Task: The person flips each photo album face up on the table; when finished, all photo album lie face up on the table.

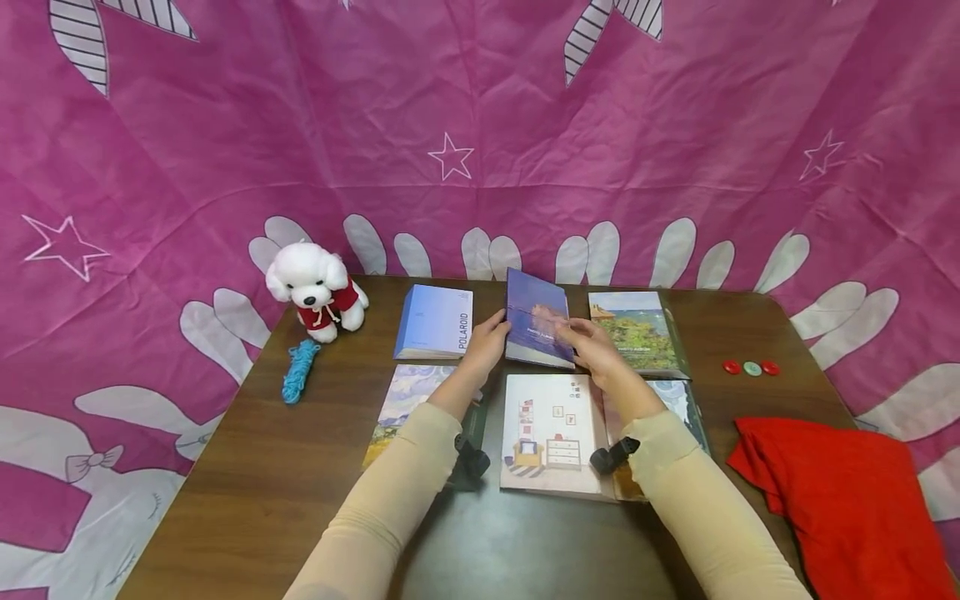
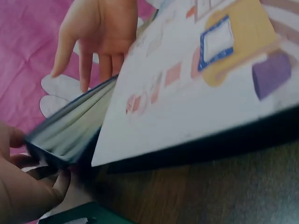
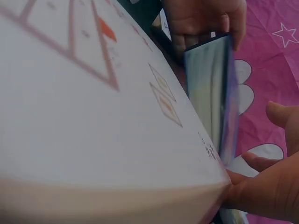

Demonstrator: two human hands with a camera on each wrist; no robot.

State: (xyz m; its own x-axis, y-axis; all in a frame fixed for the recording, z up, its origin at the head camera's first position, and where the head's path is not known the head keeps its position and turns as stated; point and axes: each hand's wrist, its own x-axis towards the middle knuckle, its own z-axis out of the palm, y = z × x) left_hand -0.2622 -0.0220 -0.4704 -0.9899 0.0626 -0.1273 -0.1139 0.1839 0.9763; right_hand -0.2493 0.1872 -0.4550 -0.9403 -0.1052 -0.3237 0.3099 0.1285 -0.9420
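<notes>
A purple photo album (image 1: 536, 317) is tilted up off the table at the back middle. My left hand (image 1: 486, 340) grips its left edge; in the left wrist view the thumb and fingers of that hand (image 2: 28, 182) pinch a corner beside the page edges. My right hand (image 1: 592, 346) is at the album's right side, overlapping it in the head view. Both wrist views show the right hand (image 3: 275, 172) with fingers spread and relaxed. Just in front lies a white album (image 1: 551, 433) with a drawn armchair and dresser on its cover.
A blue Polaroid album (image 1: 438, 321) lies left, a landscape-cover album (image 1: 630, 333) right. A painted-cover album (image 1: 408, 400) is partly under my left forearm. A white plush dog (image 1: 311, 283), blue cord (image 1: 300, 371), small red discs (image 1: 731, 367) and red cloth (image 1: 847, 500) lie at the sides.
</notes>
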